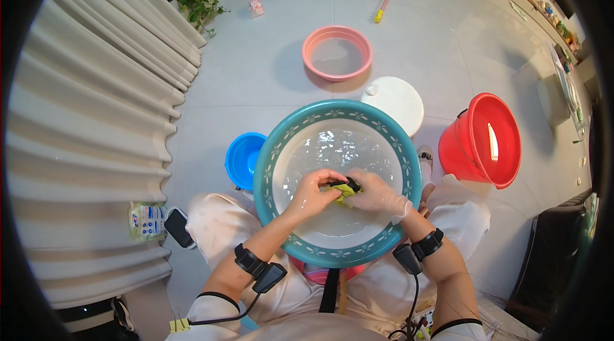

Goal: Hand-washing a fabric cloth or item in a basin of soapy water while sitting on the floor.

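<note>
A yellow-green and black piece of cloth [346,190], bunched small, is pinched between my two hands. My left hand [311,193] is bare and wet and grips it with thumb and fingers. Across from it, my right hand [378,193], in a clear disposable glove, holds the other side. Both hands are over the middle of a large basin [266,168] with a teal, flower-patterned rim and a white inside. Clear water [331,149] in the basin reflects the light. The fingers hide much of the cloth.
A blue basin [234,161] touches or nearly touches the large basin's left side. Beyond are a pink basin [312,65] and a white round lid or stool top [395,106]. A red bucket [453,149] stands right. A phone [178,227] and wipes pack [147,222] lie left by the curtain [96,149].
</note>
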Demonstrator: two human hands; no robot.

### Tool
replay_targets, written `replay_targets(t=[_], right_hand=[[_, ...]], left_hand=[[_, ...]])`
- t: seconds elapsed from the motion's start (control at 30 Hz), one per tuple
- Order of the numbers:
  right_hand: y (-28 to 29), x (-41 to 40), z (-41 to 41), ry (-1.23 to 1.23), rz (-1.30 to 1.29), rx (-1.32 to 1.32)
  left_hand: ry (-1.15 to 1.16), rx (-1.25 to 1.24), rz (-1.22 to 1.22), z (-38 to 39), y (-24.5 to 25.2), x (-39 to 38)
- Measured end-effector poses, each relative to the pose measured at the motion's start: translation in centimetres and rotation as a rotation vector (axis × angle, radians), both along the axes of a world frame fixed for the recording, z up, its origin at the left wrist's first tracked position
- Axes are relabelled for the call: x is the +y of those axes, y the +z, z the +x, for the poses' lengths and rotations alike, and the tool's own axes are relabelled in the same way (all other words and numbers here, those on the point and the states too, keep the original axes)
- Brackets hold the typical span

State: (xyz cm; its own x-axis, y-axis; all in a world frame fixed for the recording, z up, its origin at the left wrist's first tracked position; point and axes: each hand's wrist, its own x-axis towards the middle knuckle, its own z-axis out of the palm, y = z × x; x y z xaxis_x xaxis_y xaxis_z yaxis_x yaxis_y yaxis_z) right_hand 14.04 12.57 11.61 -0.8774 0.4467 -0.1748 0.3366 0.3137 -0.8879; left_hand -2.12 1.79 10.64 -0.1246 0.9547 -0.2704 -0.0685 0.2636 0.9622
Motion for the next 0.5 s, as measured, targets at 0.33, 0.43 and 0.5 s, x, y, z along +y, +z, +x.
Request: replay_targets(t=[0.33,0.43,0.5], right_hand=[[-0.1,0.4,0.5,-0.167,-0.016,0.086],[-0.8,0.7,0.9,-0.175,-0.086,0.172],[-0.7,0.7,1.3,-0.280,-0.252,0.150]], left_hand=[[0.180,0.245,0.159,-1.2,0.4,0.1],[0.069,0.413,0.106,-1.0,2.0,0.7],[-0.045,0.571,0.092,-0.8,3.0,0.8]])
